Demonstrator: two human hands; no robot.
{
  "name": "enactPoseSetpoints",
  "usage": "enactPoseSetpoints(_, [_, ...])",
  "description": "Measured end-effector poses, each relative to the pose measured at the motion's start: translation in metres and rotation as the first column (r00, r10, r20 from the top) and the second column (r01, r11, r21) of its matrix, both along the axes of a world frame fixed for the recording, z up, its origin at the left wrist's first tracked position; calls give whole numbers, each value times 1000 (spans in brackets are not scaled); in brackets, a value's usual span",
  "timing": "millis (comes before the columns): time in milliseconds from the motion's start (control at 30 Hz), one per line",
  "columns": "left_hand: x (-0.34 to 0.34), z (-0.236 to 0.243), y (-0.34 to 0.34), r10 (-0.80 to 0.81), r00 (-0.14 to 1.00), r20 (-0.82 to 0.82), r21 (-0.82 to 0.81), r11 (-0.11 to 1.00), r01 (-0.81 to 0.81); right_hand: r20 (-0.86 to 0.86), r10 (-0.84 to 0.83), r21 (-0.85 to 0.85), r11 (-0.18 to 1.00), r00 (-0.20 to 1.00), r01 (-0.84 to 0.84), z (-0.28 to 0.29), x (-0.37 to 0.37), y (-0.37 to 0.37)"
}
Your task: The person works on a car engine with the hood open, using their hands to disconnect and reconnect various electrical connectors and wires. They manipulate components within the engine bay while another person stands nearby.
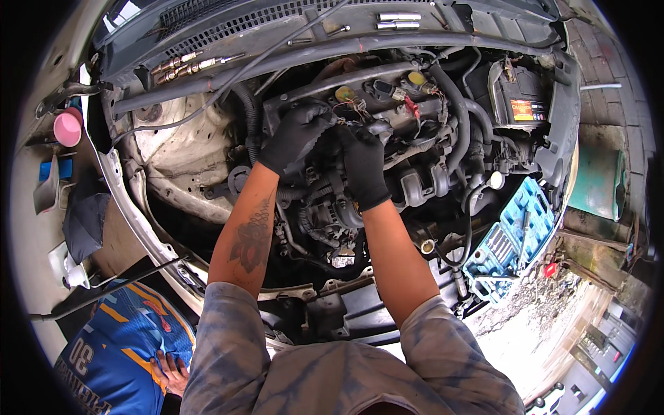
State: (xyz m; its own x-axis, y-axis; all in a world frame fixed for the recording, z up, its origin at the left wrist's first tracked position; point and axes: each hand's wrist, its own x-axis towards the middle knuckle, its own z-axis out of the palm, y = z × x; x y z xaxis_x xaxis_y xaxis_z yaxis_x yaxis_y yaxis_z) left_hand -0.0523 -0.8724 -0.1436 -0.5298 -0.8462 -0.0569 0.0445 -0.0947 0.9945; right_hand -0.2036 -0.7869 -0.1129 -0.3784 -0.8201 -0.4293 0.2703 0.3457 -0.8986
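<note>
Both of my hands wear black gloves and meet over the top of a car engine (408,104). My left hand (299,138) has its fingers bent and pressed together near some thin wires (353,105). Close beside it on the right, my right hand (363,162) is closed too, its fingertips almost touching the left ones. Whatever sits between the fingertips is too small and dark to name. Just beyond the hands are a yellowish round cap (344,94), a grey wire connector (389,90) and a red wire piece (412,107).
Spark plugs or similar parts (197,67) and two chrome sockets (398,21) lie on the far ledge. A battery (522,97) stands at right; an opened blue tool case (508,238) lies nearer. A prop rod (111,287) crosses lower left, near another person in a blue jersey (124,346).
</note>
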Motion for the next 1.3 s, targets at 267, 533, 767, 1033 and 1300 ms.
enactPoseSetpoints(267, [6, -8, -2, -23, 999, -44, -34, 999, 22, -704, 71, -65, 984, 707, -163, -9, 5, 15])
enactPoseSetpoints(533, [3, -10, -3, 30, 999, -31, -70, 997, -32, -735, 90, -86, 971, 672, -223, -12, 1, 11])
enactPoseSetpoints(767, [-1, 11, 5, 45, 992, -120, 75, 997, -36, -620, 47, -119, 981, 783, -153, -21, -4, 16])
enactPoseSetpoints(1033, [1, 10, 2, 96, 984, -154, 86, 993, -83, -346, 111, -37, 991, 932, -131, -8, -5, 17])
enactPoseSetpoints(1300, [-21, 15, 9, 64, 992, -110, -35, 997, -68, -352, 77, -69, 992, 933, -108, -35, -10, 20])
